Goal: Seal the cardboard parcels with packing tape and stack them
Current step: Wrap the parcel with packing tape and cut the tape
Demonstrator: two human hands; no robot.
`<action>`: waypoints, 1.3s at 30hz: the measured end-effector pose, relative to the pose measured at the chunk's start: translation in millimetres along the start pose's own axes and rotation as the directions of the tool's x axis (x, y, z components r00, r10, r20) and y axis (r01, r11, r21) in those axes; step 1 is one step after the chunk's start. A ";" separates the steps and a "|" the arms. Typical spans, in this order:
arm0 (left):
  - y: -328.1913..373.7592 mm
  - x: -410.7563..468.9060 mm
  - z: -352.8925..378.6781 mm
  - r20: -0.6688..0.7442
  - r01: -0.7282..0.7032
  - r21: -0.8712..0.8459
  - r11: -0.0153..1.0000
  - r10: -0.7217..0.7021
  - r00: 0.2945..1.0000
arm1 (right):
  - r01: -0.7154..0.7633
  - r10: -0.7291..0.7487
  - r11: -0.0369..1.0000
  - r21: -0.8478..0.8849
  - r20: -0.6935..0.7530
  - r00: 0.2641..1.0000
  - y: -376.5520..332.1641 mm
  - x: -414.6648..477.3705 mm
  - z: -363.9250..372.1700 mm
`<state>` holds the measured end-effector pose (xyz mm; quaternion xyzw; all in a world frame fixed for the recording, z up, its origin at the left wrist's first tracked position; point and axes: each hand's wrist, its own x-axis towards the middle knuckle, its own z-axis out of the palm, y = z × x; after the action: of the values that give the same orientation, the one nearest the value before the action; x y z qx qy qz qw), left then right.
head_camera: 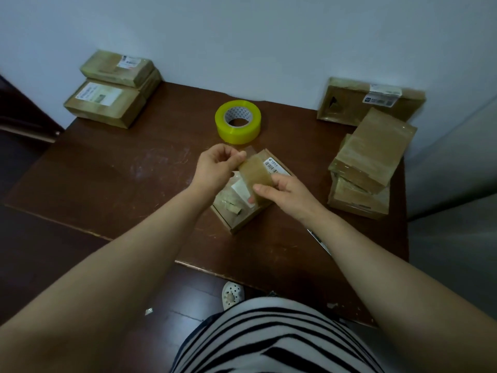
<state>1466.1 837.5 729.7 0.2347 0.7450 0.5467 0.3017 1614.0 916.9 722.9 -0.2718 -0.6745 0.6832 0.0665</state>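
Centrally, left hand [215, 168] and right hand [285, 192] pinch a tape strip [254, 170] above a parcel [242, 214]; tape roll [238, 121] behind, left stack [113, 87] and right stack [368, 162] at the brown desk's [121, 170] far corners, white wall [242, 36] beyond.

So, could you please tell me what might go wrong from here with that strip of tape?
The tape strip, pinched only at its ends by the left hand and right hand, could fold onto itself or wrinkle. The parcel beneath lies unheld, so the strip may land crooked. The tilted top parcel of the right stack might slide off when more are added.
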 end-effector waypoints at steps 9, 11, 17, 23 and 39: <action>-30.4 16.7 -18.5 -0.138 0.170 -0.020 0.985 -0.171 0.976 | -0.114 0.114 0.991 -0.063 0.006 0.993 -11.8 10.0 15.3; -35.7 20.8 -22.6 -0.212 0.218 -0.069 0.974 -0.228 0.950 | -0.106 0.104 0.984 -0.145 -0.021 0.994 -9.4 7.4 15.8; -53.2 28.0 -54.0 -0.317 0.291 -0.163 0.943 -0.329 0.890 | -0.132 0.129 0.990 -0.046 -0.051 0.990 1.0 -8.9 26.1; -69.7 28.5 -50.9 -0.314 0.286 -0.007 0.958 -0.273 0.909 | -0.133 0.109 0.974 -0.181 -0.138 0.984 12.1 -13.8 35.7; -94.0 36.5 -46.9 -0.323 0.351 0.222 0.910 -0.271 0.907 | -0.246 0.166 0.870 -0.428 -0.215 0.962 16.4 6.6 41.1</action>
<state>1405.3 803.3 643.1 0.0701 0.8771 0.4102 0.2396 1593.9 882.2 703.0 -0.4078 -0.7733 0.4853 -0.0142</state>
